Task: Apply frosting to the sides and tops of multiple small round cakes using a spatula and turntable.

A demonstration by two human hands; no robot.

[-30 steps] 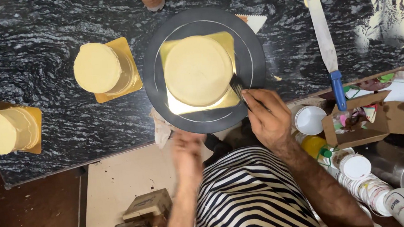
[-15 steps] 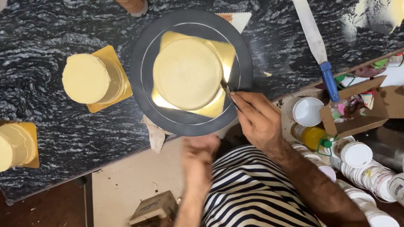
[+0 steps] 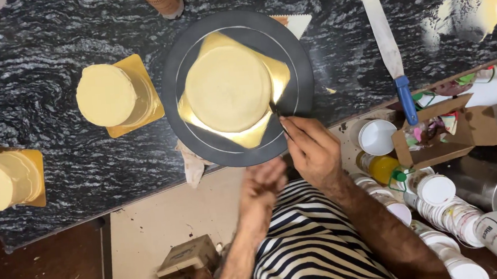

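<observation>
Gripping a scraper (image 3: 275,111), right hand (image 3: 313,149); left hand (image 3: 262,186) loosely curled above black marble counter (image 3: 49,42).

1. One view only, from a camera worn on the person's head.
2. It faces almost straight down over the black marbled desk (image 3: 50,60), whose far edge lies at the frame's top.
3. It sits fairly near: the striped shirt (image 3: 314,251) fills the bottom edge, and both forearms enter from there.

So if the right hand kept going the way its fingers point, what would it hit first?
Likely the round cream cake on the dark turntable: the right hand points a thin tool up-left at the cake's side, seemingly touching, though depth is unclear.
</observation>
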